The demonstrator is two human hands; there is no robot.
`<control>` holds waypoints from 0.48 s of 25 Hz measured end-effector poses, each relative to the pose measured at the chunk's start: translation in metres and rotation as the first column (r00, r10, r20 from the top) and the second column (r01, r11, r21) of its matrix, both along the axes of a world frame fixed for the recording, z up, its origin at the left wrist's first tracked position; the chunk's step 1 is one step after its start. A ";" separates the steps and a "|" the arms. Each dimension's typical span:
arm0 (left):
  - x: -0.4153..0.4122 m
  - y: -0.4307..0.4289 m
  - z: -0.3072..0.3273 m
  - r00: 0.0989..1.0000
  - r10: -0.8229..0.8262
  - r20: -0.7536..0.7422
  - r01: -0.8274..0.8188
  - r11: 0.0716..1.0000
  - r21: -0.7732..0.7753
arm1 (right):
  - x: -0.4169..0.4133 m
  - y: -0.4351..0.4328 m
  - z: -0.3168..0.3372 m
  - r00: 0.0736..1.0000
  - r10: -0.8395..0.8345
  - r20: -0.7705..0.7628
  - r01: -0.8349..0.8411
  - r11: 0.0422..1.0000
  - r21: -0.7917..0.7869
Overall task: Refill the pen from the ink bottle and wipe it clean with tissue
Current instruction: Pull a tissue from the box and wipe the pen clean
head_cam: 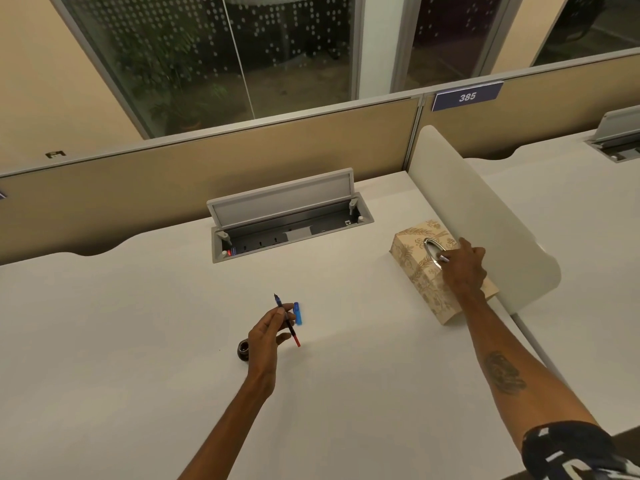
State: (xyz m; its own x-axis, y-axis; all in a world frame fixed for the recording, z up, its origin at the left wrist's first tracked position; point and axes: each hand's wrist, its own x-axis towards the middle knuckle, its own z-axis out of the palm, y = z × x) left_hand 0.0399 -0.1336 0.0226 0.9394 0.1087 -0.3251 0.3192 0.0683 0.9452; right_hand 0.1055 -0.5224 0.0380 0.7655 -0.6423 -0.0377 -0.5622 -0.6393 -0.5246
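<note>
My left hand [268, 336] holds a slim pen [287, 322] between thumb and fingers, nib pointing up and away, red end down toward me. A small dark ink bottle [243, 349] stands open on the white desk [138, 323], just left of that hand. A blue pen cap [298, 313] lies on the desk right of the pen. My right hand [462, 268] rests on top of a beige patterned tissue box [415, 268] at the right, fingertips at the oval slot; whether they pinch a tissue is hidden.
An open cable hatch [287, 220] with a raised grey lid is set in the desk behind the pen. A rounded white divider panel [485, 216] stands right behind the tissue box. A tan partition [207, 161] closes the desk's far edge.
</note>
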 end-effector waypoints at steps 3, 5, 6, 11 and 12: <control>0.000 -0.004 0.001 1.000 0.002 0.000 -0.002 1.000 -0.017 | 0.003 -0.003 -0.001 0.998 0.034 -0.046 -0.037 0.996 -0.077; -0.001 -0.007 0.000 1.000 0.001 0.002 -0.001 1.000 -0.026 | 0.003 -0.005 -0.001 0.999 0.032 -0.032 -0.034 0.997 -0.064; -0.002 -0.008 -0.001 1.000 -0.001 0.002 0.001 1.000 -0.027 | 0.003 -0.005 -0.001 1.000 0.016 -0.008 -0.017 0.999 -0.045; -0.003 -0.013 -0.005 1.000 -0.017 0.002 0.017 0.999 -0.036 | 0.005 -0.010 0.008 0.999 -0.026 -0.028 0.025 0.999 -0.040; -0.003 -0.014 -0.005 1.000 -0.021 0.004 0.021 0.999 -0.042 | 0.006 -0.013 0.009 0.998 -0.009 -0.063 0.008 0.999 -0.032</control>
State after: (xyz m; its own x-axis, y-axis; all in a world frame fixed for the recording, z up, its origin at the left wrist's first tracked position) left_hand 0.0367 -0.1475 0.0175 0.9426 0.0754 -0.3252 0.3172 0.1011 0.9429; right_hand 0.1115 -0.5350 0.0468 0.7568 -0.6504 -0.0652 -0.5990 -0.6500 -0.4677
